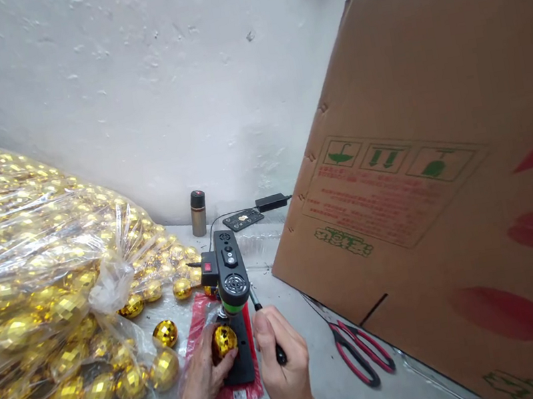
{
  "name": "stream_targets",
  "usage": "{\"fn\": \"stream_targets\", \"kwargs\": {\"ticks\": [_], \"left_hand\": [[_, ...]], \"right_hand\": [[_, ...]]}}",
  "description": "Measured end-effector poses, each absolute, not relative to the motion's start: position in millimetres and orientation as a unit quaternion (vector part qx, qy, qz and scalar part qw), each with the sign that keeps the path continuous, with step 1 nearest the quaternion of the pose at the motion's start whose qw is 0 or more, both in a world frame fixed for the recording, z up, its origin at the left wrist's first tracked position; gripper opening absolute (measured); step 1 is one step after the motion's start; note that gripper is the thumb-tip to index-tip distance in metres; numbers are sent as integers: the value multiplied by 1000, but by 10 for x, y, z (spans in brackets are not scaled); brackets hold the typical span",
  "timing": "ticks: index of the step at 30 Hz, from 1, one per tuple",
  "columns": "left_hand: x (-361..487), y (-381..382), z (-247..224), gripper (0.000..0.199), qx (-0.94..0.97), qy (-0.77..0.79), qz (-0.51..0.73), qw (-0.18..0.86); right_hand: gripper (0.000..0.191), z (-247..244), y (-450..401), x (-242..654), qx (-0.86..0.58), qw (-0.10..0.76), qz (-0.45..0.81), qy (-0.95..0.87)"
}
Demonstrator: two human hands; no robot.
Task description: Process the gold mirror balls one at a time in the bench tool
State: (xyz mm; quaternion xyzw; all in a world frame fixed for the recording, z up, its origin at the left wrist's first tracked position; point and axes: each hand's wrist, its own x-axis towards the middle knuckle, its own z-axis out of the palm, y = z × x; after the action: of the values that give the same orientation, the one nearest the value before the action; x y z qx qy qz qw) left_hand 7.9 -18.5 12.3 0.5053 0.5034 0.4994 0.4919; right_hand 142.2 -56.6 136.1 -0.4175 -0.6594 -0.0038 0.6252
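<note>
My left hand point(203, 371) holds a faceted gold ball point(224, 340) on the black base plate point(243, 365) of a small bench press machine point(230, 271). The ball sits right under the machine's green-ringed head. My right hand point(283, 365) is wrapped around the machine's black lever handle point(258, 309), just to the right of the ball. A red sheet point(196, 324) lies under the machine.
A big clear plastic bag of gold balls point(30, 277) fills the left of the table, with loose balls point(165, 333) spilled near my left hand. Red-handled scissors point(356, 354) lie to the right. A large cardboard box point(448, 197) stands at right. A small flask point(198, 213), a remote and a power adapter sit by the wall.
</note>
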Motion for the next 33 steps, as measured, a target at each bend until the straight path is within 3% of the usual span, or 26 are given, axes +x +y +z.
{"fn": "stream_targets", "kwargs": {"ticks": [6,10,14,16,21,25,33], "left_hand": [[22,-197,-161,65,356,522,464,621],[-64,-328,-193,51,192,502,524,660],[-118,-494,-93,35,100,456,537,702],[-116,-557,-37,32,75,437,533,720],[-16,-710,92,28,52,408,525,745],[120,-844,148,33,86,376,518,764],[439,-1011,59,70,167,428,504,732]], "right_hand": [[28,1361,-573,1423,-415,621,-8,-665],[28,1360,-580,1437,-410,617,-1,-671],[10,1153,-580,1522,-446,648,31,-617],[36,937,-614,1575,-504,665,51,-549],[40,344,-899,1482,-571,557,283,-532],[44,111,-1106,1215,-594,601,263,-465],[41,-39,-1214,1254,-621,628,222,-414]]}}
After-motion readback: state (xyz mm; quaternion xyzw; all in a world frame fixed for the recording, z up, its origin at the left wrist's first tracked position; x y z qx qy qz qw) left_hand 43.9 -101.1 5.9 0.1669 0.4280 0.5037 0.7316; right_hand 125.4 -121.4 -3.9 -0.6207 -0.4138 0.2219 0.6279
